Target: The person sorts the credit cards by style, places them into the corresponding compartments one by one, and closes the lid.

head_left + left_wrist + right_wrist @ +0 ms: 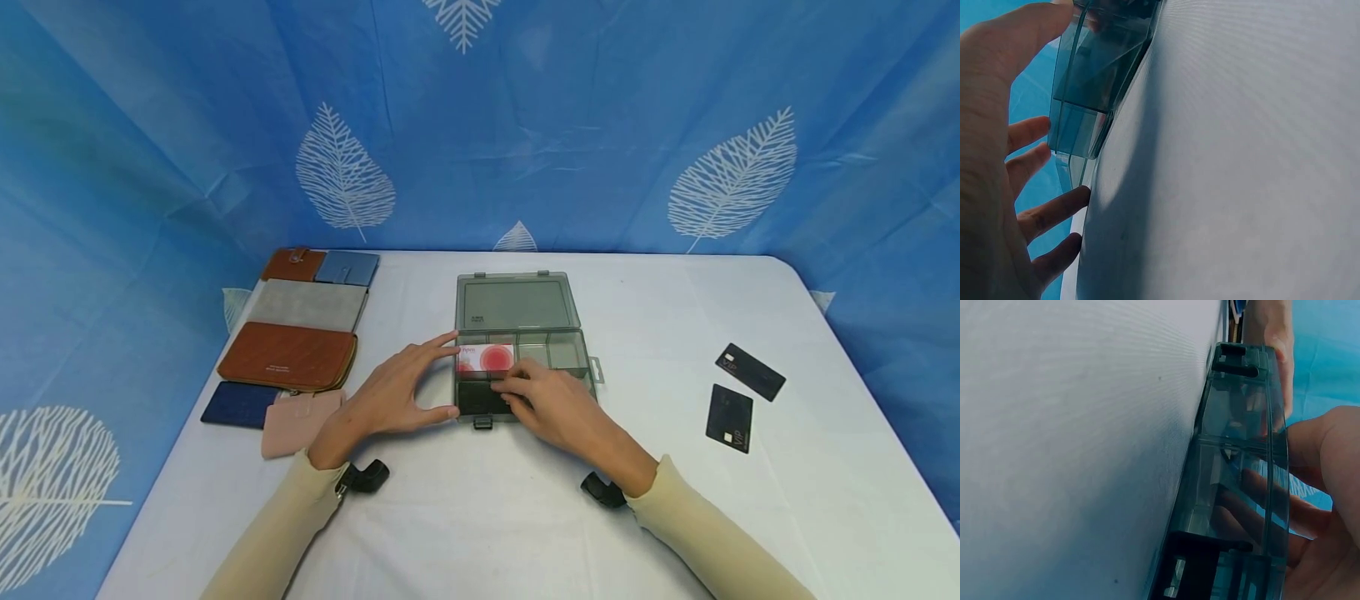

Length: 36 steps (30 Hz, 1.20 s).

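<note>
A greenish see-through compartment box (587, 367) lies with its lid (513, 302) folded back. A white card with a red circle (486, 358) lies across its back left compartments. In the front left part sits a black card (473, 398). My right hand (551, 404) reaches into the box with bent fingers and holds the black card's right edge; the contact is partly hidden. Against the box's left side, my left hand (390, 392) spreads its fingers, thumb near the front corner. The box's side wall (1079, 128) shows beside that hand in the left wrist view.
Several wallets are laid at the left, among them a brown zip wallet (288, 354), a grey one (307, 304), a navy one (240, 404) and a pink one (300, 422). Two black VIP cards, one upper (750, 372) and one lower (729, 418), lie at the right.
</note>
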Each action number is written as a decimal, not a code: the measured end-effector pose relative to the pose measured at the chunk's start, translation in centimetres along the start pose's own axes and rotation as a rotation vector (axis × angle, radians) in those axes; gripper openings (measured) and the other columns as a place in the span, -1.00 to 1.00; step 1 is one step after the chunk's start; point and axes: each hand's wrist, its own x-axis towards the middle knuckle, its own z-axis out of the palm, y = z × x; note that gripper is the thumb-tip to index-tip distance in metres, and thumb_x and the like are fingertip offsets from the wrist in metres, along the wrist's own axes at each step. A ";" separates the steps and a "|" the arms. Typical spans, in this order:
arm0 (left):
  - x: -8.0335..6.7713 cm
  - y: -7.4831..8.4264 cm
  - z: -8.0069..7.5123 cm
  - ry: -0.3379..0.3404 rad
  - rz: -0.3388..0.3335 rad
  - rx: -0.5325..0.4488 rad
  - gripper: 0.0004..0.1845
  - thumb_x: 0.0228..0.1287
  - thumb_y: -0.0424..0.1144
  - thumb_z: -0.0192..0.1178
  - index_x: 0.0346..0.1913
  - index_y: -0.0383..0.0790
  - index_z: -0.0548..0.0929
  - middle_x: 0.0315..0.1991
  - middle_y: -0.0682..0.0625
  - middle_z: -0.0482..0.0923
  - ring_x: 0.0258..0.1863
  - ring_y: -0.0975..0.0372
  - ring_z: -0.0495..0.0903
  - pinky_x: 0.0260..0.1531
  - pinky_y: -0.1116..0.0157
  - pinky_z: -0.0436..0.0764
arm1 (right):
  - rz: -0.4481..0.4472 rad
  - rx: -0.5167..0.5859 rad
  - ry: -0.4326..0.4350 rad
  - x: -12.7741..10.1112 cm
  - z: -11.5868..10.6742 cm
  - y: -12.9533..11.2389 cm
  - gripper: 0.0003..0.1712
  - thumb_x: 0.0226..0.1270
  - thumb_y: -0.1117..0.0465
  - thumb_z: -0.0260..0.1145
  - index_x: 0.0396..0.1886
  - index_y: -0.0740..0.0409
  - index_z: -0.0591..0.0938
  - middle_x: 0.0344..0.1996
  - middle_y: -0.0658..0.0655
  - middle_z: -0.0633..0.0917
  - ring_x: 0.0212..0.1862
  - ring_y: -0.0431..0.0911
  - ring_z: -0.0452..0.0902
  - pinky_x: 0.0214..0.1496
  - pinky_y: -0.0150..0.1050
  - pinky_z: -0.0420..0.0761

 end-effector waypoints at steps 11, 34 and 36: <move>-0.2 0.0 0.3 -0.002 0.000 0.014 0.00 0.25 0.32 0.44 0.66 -0.01 0.37 0.74 0.14 0.10 0.56 -0.02 0.37 0.42 -0.25 0.42 | 0.015 0.004 -0.012 -0.4 0.3 -0.2 -0.74 0.58 0.10 0.41 0.11 0.06 0.84 0.08 0.11 0.83 -0.13 -0.03 0.84 -0.09 -0.05 0.79; -0.4 0.3 0.8 0.008 -0.009 0.023 0.02 0.23 0.34 0.45 0.67 0.01 0.36 0.74 0.17 0.08 0.55 -0.02 0.39 0.42 -0.25 0.43 | 0.060 -0.004 -0.039 -0.8 -2.2 0.4 -0.76 0.51 -0.02 0.46 0.03 -0.07 0.85 -0.04 -0.01 0.85 -0.03 -0.03 0.79 -0.17 -0.03 0.77; -0.3 0.3 0.8 0.008 -0.011 0.027 0.03 0.22 0.34 0.44 0.67 0.01 0.36 0.74 0.17 0.08 0.55 -0.02 0.39 0.42 -0.25 0.42 | 0.073 -0.005 -0.011 -0.8 -3.2 1.0 -0.74 0.48 -0.01 0.50 0.04 -0.05 0.84 -0.04 0.01 0.85 -0.04 -0.02 0.80 -0.17 -0.01 0.76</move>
